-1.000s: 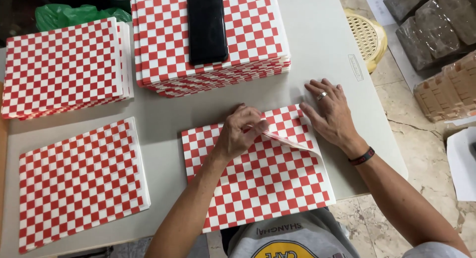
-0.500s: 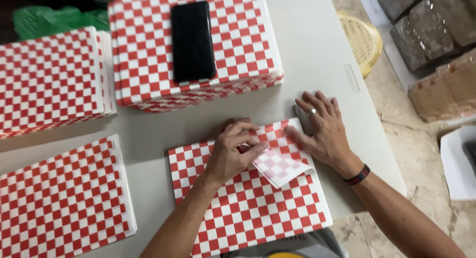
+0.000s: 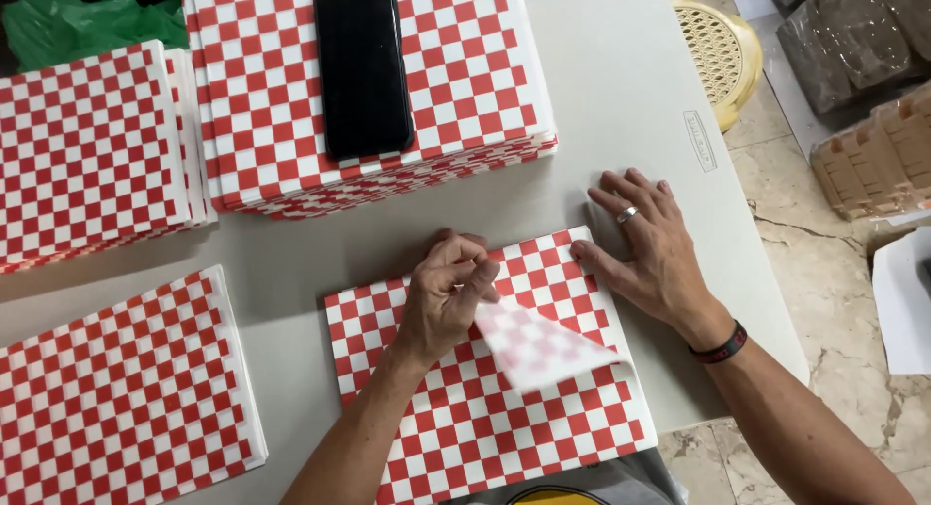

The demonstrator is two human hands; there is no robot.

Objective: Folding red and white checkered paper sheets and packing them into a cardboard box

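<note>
Red-and-white checkered paper sheet (image 3: 543, 345), corner peeled.
Your left hand (image 3: 448, 296) pinches it; your right hand (image 3: 652, 248), flat and released, pins the stack (image 3: 465, 427).

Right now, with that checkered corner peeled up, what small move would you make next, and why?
Probably keep drawing the lifted sheet toward the near left with the left hand. Its corner is folded back, pale underside up, while the right hand lies flat at the far right edge of the stack, pinning the rest.
</note>
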